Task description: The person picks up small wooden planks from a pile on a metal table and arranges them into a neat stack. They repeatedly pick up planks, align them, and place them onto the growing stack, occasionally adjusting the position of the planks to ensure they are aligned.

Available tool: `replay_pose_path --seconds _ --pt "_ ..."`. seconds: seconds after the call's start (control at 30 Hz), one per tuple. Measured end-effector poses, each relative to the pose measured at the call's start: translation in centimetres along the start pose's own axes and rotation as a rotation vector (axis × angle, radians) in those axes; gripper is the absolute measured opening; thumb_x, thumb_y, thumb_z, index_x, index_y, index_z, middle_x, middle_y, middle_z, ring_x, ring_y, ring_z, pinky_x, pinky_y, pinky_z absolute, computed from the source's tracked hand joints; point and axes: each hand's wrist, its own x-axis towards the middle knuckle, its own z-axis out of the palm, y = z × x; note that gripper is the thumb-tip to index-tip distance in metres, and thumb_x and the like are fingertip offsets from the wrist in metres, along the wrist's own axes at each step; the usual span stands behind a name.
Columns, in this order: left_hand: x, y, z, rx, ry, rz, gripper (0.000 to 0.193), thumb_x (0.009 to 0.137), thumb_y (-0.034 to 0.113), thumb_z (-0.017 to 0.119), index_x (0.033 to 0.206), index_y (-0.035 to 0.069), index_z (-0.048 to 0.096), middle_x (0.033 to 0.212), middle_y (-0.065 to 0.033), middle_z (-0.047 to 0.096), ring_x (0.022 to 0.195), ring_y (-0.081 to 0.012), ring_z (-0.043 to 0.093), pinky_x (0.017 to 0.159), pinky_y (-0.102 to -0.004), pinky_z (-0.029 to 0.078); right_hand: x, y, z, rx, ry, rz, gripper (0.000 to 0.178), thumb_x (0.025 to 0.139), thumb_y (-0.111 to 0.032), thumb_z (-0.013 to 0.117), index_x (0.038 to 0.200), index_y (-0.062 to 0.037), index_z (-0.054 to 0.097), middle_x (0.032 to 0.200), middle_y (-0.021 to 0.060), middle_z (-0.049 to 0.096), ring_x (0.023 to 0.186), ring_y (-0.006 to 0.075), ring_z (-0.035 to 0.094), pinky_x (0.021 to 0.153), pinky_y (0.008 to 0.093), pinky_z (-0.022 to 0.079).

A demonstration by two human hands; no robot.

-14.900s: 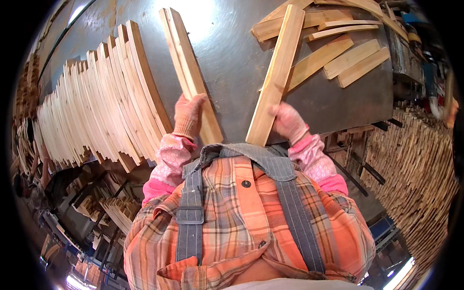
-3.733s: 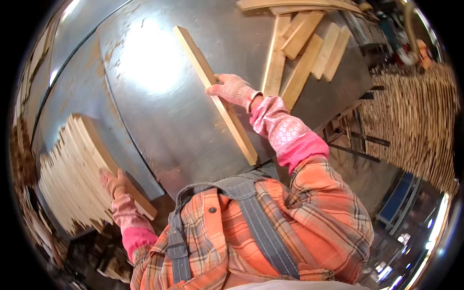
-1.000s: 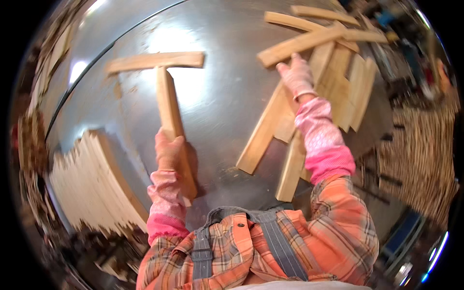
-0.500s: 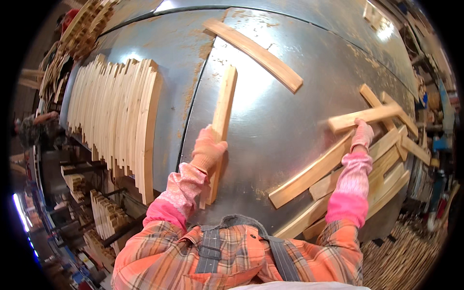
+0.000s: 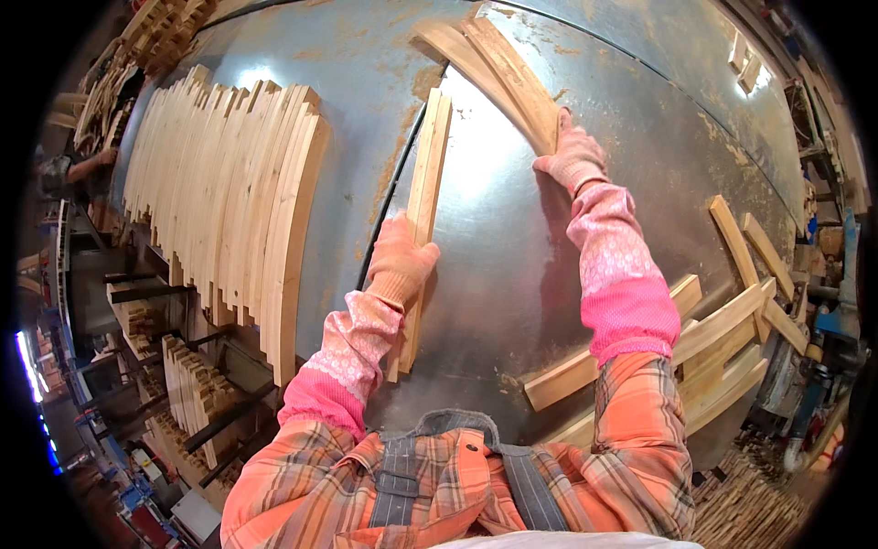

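Observation:
My left hand (image 5: 402,261), in a light glove, is closed around the near part of a pale wooden slat (image 5: 427,174) that points away from me on the metal tabletop. Whether this is one slat or two side by side, I cannot tell. Farther off, my right hand (image 5: 573,156) grips the near end of another wooden slat (image 5: 514,69). That slat lies slantwise along the right side of a similar slat (image 5: 462,59), partly covering it.
A row of several slats (image 5: 229,192) stands side by side on the left of the metal table (image 5: 494,302). Loose slats (image 5: 718,329) lie crosswise at right, partly behind my right arm. Racks of wood (image 5: 187,393) are at lower left; a person's arm (image 5: 91,165) shows far left.
My right hand has moved from the right pile to the far middle, carrying a slat beside the one lying there. My left hand keeps its grip on its slat. The view has shifted slightly.

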Motion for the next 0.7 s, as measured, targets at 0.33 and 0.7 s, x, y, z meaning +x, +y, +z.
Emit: replay_pose_path --seconds 0.33,0.7 --pt "-1.8 1.6 -1.5 -0.400 -0.038 0.111 0.101 0.079 0.037 0.085 0.156 0.000 0.032 0.141 -0.0314 0.053 0.129 -0.0443 0.056 0.108 -0.0482 0.047 -24.3 -6.8 14.0 0.898 -0.167 -0.070 0.082 0.083 -0.031 0.078 0.149 -0.0046 0.038 0.124 0.0266 0.066 0.115 0.0427 0.066 0.097 0.0461 0.055" --pt "-0.4 -7.2 -8.8 0.389 0.155 0.278 0.094 0.071 0.035 0.087 0.147 -0.002 0.046 0.132 -0.0298 0.062 0.130 -0.0436 0.055 0.109 -0.0484 0.047 -29.4 10.1 12.4 0.674 0.203 0.354 0.074 0.091 -0.041 0.070 0.151 -0.0031 0.048 0.142 0.0253 0.059 0.131 0.0427 0.056 0.115 0.0473 0.043"
